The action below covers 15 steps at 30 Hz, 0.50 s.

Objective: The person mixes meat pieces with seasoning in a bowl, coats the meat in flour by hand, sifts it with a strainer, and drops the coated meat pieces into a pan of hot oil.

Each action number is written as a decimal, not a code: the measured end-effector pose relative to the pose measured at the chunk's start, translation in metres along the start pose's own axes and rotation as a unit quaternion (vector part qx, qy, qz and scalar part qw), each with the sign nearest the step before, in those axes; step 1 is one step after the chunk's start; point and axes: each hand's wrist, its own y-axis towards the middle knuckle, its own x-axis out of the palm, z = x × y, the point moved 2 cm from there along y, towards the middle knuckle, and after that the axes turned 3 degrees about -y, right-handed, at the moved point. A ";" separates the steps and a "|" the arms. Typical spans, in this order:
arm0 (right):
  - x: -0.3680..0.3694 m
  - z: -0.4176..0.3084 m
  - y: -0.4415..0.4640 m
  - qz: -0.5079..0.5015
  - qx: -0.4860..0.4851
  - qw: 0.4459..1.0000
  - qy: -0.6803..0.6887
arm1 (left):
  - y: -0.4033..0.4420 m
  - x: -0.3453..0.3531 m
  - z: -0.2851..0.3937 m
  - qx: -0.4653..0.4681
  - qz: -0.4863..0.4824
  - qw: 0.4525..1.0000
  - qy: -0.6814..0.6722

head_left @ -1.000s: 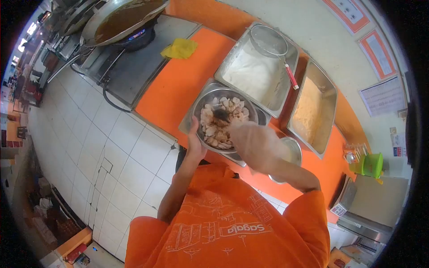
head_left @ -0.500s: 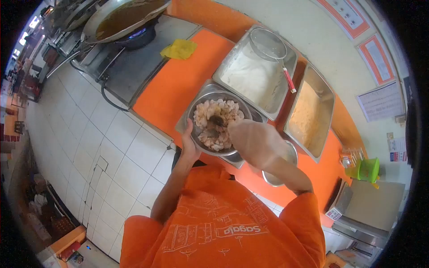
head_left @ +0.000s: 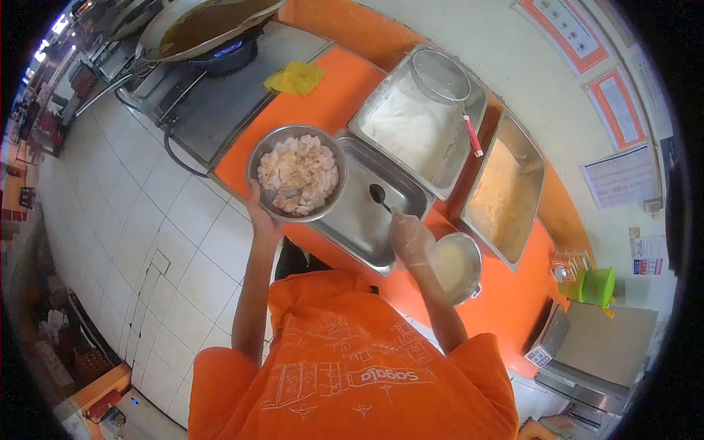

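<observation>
My left hand (head_left: 264,218) grips the rim of a round steel bowl (head_left: 256,158) at its near left side. Pale pieces of raw meat (head_left: 299,174) fill much of the bowl, which is above the left end of a rectangular steel tray (head_left: 356,233). My right hand (head_left: 411,240) is closed on the handle of a spoon (head_left: 377,193); the dark spoon head is over the tray, whose metal bottom shows. Close to the right wrist stands a steel pot (head_left: 473,268) with pale yellowish liquid, partly covered by the forearm.
A deep pan of white flour (head_left: 403,121) carries a red-handled strainer (head_left: 472,136). Beside it is a pan of orange-tan powder (head_left: 495,191). At the upper left, a wok (head_left: 205,33) sits over a lit burner. A yellow cloth (head_left: 295,78) and a green basket (head_left: 598,286) are on the counter.
My left hand has moved the bowl left, uncovering the tray beneath. My right hand has come away from the meat with the spoon, down and right over the tray.
</observation>
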 end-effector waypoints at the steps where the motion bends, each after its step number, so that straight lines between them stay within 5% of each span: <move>1: 0.005 -0.006 -0.004 0.001 0.020 1.000 0.008 | -0.002 0.002 0.004 -0.009 -0.003 1.000 -0.003; 4: -0.009 -0.015 -0.015 -0.039 -0.018 0.998 0.043 | -0.014 0.018 0.011 0.023 0.008 0.999 0.033; 9: 0.058 0.022 -0.008 0.065 -0.094 0.918 0.379 | -0.019 0.015 0.009 -0.017 0.036 0.999 0.034; 11: 0.036 0.024 -0.015 0.014 -0.016 0.836 0.549 | -0.024 0.017 0.005 -0.031 0.037 0.998 0.026; 13: -0.047 0.013 -0.032 -0.116 0.219 0.617 0.747 | -0.020 0.005 -0.003 -0.039 0.024 0.999 0.020; 15: -0.080 0.005 -0.035 -0.108 0.202 0.642 0.732 | -0.014 -0.007 -0.010 -0.041 0.015 0.999 0.019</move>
